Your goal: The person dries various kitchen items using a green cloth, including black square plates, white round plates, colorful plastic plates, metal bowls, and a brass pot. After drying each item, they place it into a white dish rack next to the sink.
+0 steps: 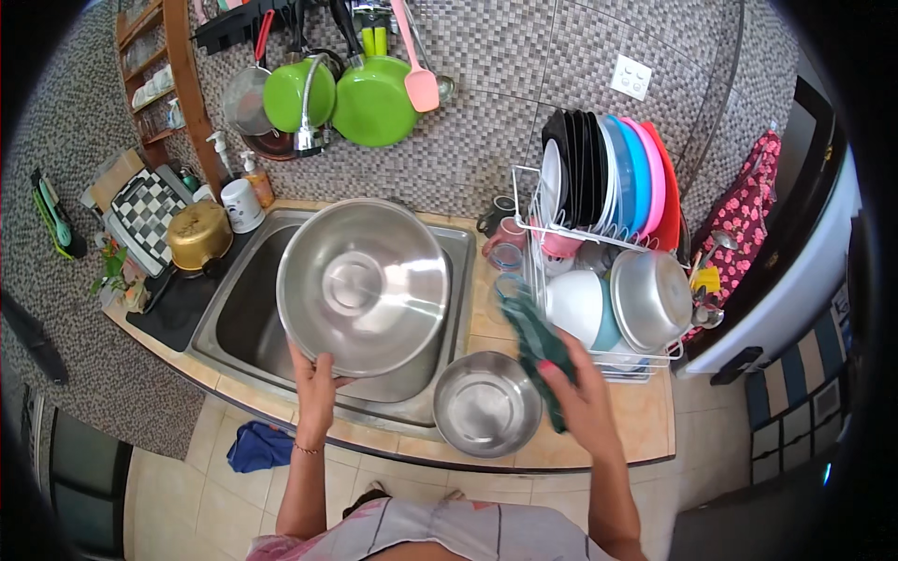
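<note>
A large stainless steel mixing bowl [365, 287] is held over the sink [259, 322] by my left hand [316, 389], which grips its near rim; the inside of the bowl faces up. In my right hand [579, 396] is a dark green cloth [537, 350], somewhat blurred, above the counter to the right. Between the two hands, a smaller stainless steel bowl [487, 404] rests at the sink's right edge with its inside showing. The cloth's far end overlaps the view of the glasses beside the dish rack.
A white wire dish rack [596, 238] on the right holds plates, bowls and an aluminium pot [649, 301]. Glasses [505, 257] and mugs stand beside it. A faucet [307, 137] and hanging green pans [377, 102] are behind the sink; a gold-coloured pot [199, 235] stands left.
</note>
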Tool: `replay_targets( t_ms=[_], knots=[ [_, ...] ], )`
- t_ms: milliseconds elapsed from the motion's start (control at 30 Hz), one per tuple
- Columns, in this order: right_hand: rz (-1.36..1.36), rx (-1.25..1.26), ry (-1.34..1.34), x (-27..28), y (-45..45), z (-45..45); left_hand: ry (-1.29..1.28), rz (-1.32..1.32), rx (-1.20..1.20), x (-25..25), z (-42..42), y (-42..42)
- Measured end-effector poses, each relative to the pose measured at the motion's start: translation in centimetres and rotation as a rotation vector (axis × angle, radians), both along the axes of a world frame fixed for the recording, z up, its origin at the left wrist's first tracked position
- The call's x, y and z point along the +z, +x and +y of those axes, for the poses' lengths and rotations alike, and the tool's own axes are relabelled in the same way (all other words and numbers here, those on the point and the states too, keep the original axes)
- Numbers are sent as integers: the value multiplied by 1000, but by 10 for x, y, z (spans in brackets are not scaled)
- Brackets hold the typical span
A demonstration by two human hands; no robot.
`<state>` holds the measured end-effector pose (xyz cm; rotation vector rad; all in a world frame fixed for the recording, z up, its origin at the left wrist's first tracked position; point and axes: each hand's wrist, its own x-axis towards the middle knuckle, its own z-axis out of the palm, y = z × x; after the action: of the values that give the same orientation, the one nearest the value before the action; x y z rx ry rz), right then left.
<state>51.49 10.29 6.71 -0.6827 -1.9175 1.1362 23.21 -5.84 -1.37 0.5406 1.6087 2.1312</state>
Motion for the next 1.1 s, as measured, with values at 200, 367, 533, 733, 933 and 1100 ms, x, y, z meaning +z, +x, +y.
replay_targets(
  t_ms=[200, 367, 533, 733, 933, 1100],
  knots=[
    [-50, -16, 673, -22, -194, 24, -18, -24, -129, 24, -1, 11],
    [-151, 423, 627, -68, -278, -34, -4, -7, -173, 11, -11, -33],
    [-461, 799, 755, -82, -255, -12, -58, 76, -152, 18, -42, -85],
    [-757, 64, 1371, -33, -263, 36, -94, 79, -271, 23, -32, -114],
    [-461, 103, 1061, -48, -314, -6, 7, 0, -370, 26, -10, -112],
    [-671, 660, 779, -64, -277, -4, 85, -25, -252, 11, -13, -135]
  ],
)
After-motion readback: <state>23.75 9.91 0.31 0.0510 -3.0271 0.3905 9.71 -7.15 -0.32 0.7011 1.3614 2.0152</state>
